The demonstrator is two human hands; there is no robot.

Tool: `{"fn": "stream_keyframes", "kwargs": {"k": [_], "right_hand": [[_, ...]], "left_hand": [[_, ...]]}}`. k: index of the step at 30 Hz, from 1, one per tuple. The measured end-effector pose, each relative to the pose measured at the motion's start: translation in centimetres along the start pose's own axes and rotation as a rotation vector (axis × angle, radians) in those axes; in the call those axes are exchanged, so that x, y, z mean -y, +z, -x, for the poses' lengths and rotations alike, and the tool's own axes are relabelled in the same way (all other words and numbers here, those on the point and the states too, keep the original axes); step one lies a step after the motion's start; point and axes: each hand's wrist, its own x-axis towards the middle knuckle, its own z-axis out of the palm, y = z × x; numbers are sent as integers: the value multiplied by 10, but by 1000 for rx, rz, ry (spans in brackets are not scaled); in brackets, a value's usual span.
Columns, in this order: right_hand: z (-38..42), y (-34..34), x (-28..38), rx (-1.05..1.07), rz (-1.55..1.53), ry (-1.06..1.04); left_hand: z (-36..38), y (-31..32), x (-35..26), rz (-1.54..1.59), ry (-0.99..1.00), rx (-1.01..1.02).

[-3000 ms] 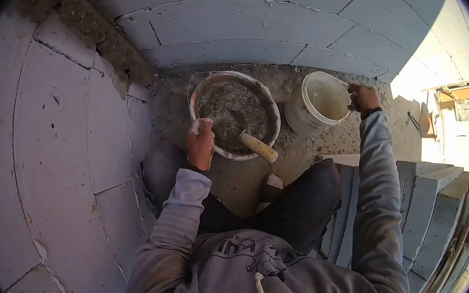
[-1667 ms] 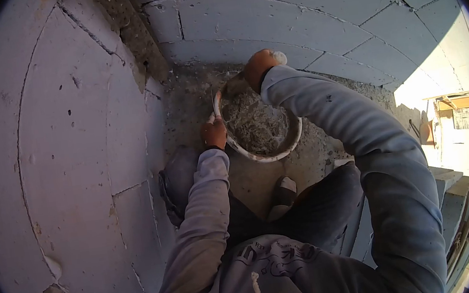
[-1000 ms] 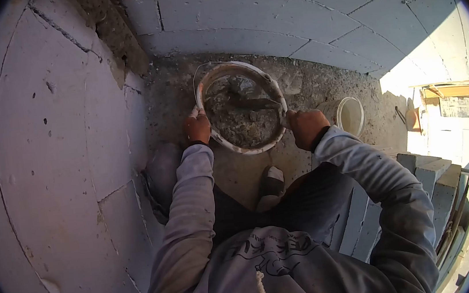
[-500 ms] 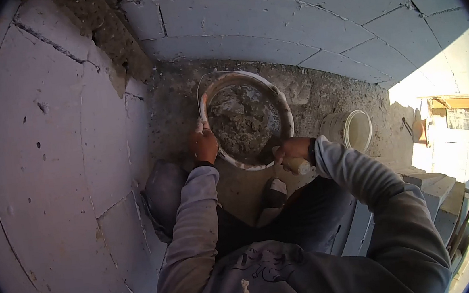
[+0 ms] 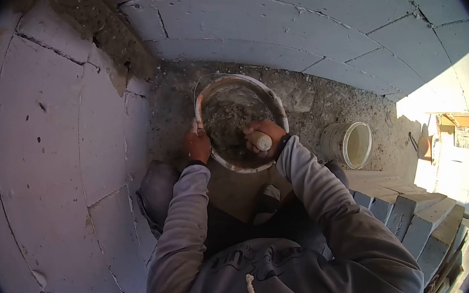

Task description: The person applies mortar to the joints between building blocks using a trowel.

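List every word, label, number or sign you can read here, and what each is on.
No text reads clearly.
Sweatshirt: chest lettering, too creased and blurred to read.
Grey block at lower right: possible faint marks, too small to read.
Round tub, white pail: no text visible.

- My left arm (image 5: 172, 234) reached forward and a little inward, its elbow only slightly bent.
- My left grip (image 5: 198, 146) was curled in, fingers (image 5: 194, 128) pointing away from me.
- My right arm (image 5: 324, 194) slanted inward in front of my body.
- My right grip (image 5: 270, 129) was clenched in a fist.
- The two sat near each other, roughly level.
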Motion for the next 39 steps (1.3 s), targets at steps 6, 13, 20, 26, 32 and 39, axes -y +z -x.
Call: {"fn": "stream_keyframes", "kwargs": {"k": [6, 13, 20, 26, 32, 39], "right_hand": [[26, 10, 25, 12, 157, -28], [52, 9, 12, -66, 452, -98], [121, 22, 39, -309, 1803, -11], [84, -41, 34, -417, 2242, 203], [-65, -106, 14, 410, 2587, 9], [11, -49, -29, 218, 2170, -155]], "left_hand": [[-1, 0, -5, 82, -12, -4], [-4, 4, -9, 108, -3, -22], [0, -6, -10, 196, -47, 58], [-2, 4, 4, 236, -104, 167], [35, -8, 4, 208, -206, 273], [57, -2, 35, 322, -203, 233]]}}
